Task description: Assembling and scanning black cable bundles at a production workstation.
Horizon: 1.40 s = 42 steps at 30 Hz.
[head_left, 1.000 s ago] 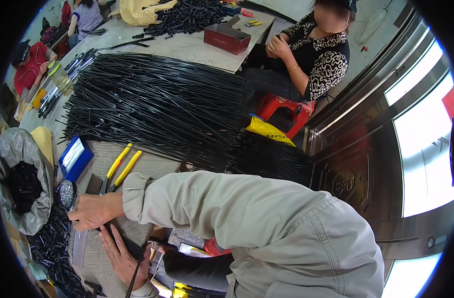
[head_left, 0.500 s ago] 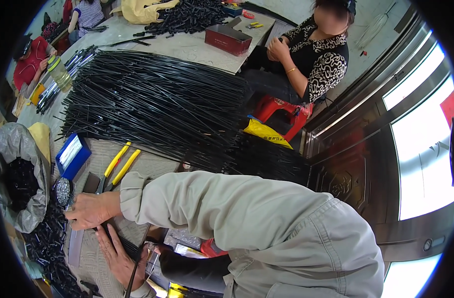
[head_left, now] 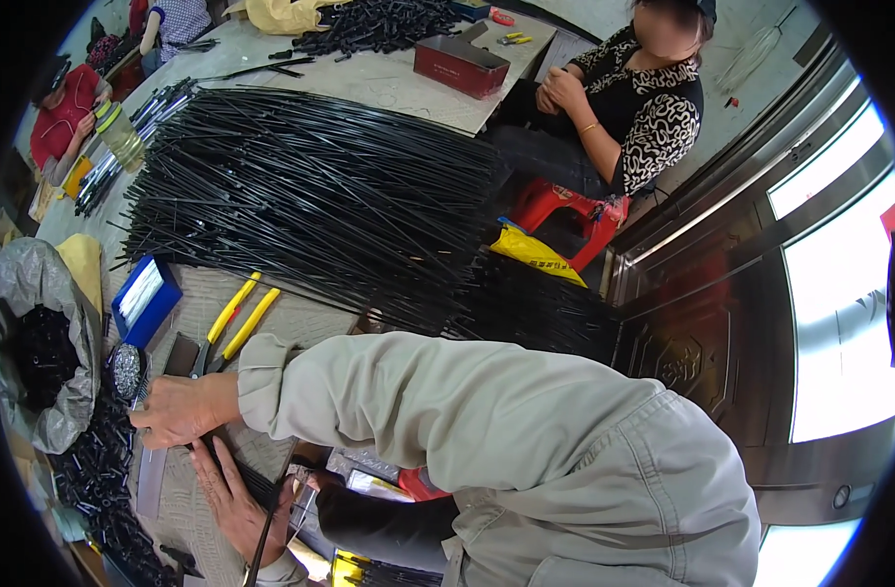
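My right hand [head_left: 181,409] is closed, its fingertips pinched beside a flat metal strip [head_left: 151,479]. Whatever it pinches is hidden. Below it my left hand [head_left: 234,504] lies with fingers stretched and spread on the table, alongside thin black rods [head_left: 259,483] that pass between forefinger and thumb. A dark rod runs down past that thumb toward the lower edge. Just beyond my right hand lie yellow-handled pliers [head_left: 234,318], and beside its knuckles is a round, silvery, foil-like lump [head_left: 127,364].
A broad pile of long black rods [head_left: 301,205] covers the table's middle. To the left stand a grey sack [head_left: 81,323] of black parts, loose black pieces [head_left: 95,479] and a blue box [head_left: 164,318]. A seated person [head_left: 624,108] is at the far right, beyond a red box [head_left: 462,67].
The whole view has shifted slightly, so the far table and seated person appear a little farther right and higher. Both my hands keep nearly the same pose.
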Available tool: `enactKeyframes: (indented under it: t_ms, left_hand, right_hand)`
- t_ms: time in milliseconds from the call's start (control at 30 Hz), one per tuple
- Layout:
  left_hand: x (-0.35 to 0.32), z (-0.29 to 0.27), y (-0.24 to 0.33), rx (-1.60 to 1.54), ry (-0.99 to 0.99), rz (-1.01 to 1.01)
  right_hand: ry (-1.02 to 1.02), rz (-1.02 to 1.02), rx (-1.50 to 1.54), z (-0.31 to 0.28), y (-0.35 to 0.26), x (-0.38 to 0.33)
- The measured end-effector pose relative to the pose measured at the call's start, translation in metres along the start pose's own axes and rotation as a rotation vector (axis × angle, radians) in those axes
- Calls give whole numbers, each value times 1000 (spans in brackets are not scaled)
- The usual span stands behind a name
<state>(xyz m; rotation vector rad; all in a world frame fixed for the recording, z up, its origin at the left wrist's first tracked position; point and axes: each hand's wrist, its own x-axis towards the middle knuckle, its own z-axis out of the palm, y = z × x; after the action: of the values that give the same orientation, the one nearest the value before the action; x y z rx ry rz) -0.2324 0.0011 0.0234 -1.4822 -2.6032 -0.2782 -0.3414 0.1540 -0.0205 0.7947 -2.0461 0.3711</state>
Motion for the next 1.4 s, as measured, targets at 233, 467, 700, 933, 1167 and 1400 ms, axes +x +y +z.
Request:
enactKeyframes:
  t_ms: [233,467,700,933,1167,1400]
  left_hand:
    - [3,2,4,5,8,16]
    - [2,1,2,16,-10,-4]
    - [2,-1,8,32,-9,-9]
    - [1,6,3,34,-9,6]
    - [7,6,4,53,-7,26]
    - [-14,-4,-11,-127,49,-13]
  right_hand:
    - [59,31,6,2,5,-4]
    - [58,59,14,-3,0,0]
    - [103,91,22,-3,1,4]
    - [149,72,15,-3,2,5]
    - [145,82,20,-12,8,3]
    - [113,365,333,-40,-3,12]
